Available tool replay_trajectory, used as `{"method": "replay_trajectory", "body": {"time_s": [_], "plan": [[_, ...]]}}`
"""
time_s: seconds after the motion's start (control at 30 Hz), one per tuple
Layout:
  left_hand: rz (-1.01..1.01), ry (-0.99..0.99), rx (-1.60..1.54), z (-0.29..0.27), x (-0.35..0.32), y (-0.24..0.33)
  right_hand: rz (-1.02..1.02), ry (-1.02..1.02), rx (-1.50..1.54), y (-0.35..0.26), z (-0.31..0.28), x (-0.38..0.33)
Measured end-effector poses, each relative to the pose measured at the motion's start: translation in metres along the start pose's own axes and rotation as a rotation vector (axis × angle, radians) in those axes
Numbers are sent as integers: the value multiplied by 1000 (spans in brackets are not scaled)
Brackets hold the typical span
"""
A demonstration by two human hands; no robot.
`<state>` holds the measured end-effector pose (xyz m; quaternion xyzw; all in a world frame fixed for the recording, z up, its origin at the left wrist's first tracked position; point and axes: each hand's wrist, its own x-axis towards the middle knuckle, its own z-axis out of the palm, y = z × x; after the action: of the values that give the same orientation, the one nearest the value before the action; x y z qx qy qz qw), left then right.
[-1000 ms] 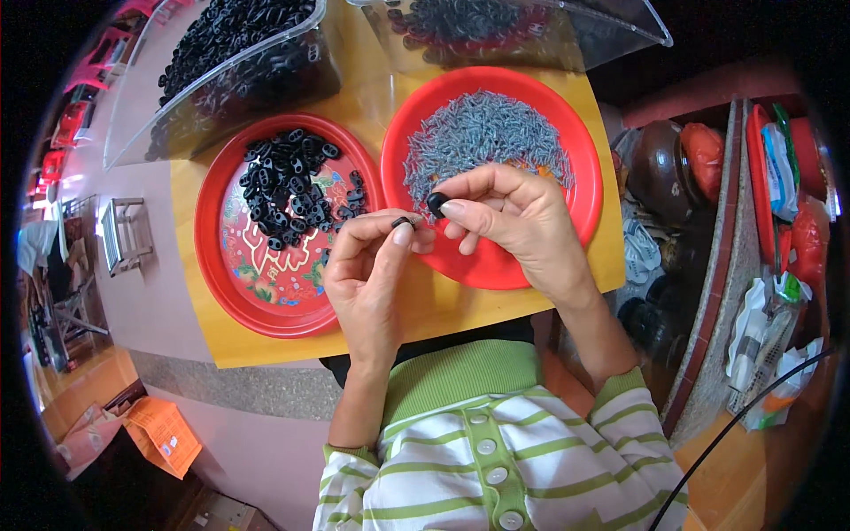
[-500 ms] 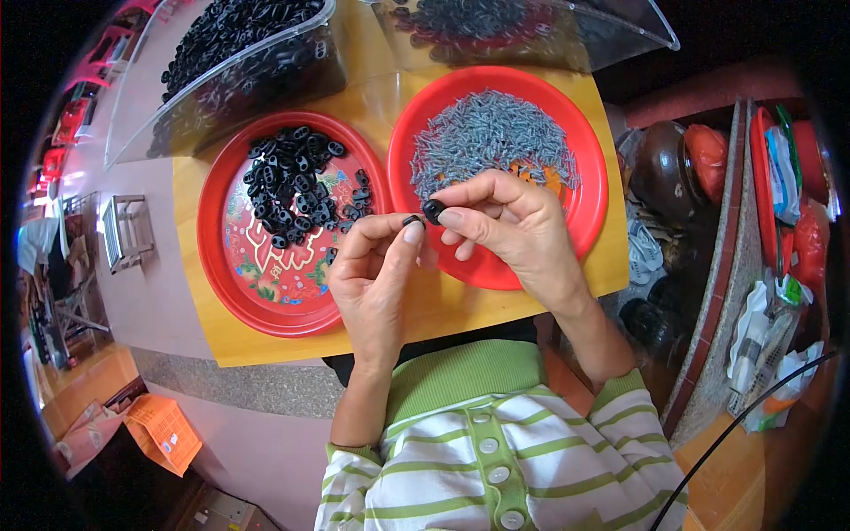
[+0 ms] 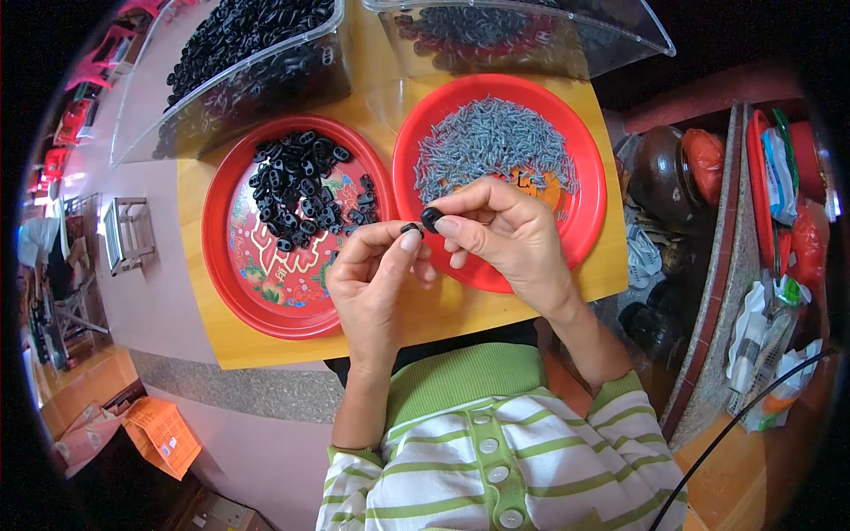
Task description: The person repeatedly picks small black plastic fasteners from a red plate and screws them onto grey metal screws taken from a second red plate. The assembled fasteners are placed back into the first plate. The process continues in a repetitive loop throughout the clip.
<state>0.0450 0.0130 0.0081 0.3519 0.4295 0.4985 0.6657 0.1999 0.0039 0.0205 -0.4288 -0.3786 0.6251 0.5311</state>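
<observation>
Yellow tabletop [image 3: 443, 311] underlies everything. The left hand [image 3: 370, 276] pinches a small black piece [image 3: 411, 228]; the right hand [image 3: 518, 241] clamps a rounded black piece [image 3: 431, 219] just beside it. A loose pinch could drop either into the red dish [image 3: 586, 219]. Fingertips hide any contact; the clear bins [image 3: 338, 84] are cut off.

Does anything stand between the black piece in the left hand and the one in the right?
Nothing visible: the left hand holds its small black piece close beside the rounder black piece in the right hand; whether they touch is unclear.
</observation>
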Motion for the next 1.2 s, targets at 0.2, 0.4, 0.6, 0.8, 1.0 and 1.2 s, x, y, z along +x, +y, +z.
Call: {"method": "replay_trajectory", "body": {"time_s": [0.2,0.4,0.6,0.8,1.0,1.2], "plan": [[60,16,93,2,-1,0,-85,21,-55,6,1,0],[-3,-33,43,-2,2,1,-137,28,-115,6,2,-1],[9,-19,28,0,1,1,-100,48,-54,6,4,-2],[153,6,180,3,0,-2,41,57,69,2,0,-3],[54,-8,116,0,-1,2,-5,60,41,3,2,-5],[75,-27,118,1,-1,0,-38,63,31,3,5,-5]]}}
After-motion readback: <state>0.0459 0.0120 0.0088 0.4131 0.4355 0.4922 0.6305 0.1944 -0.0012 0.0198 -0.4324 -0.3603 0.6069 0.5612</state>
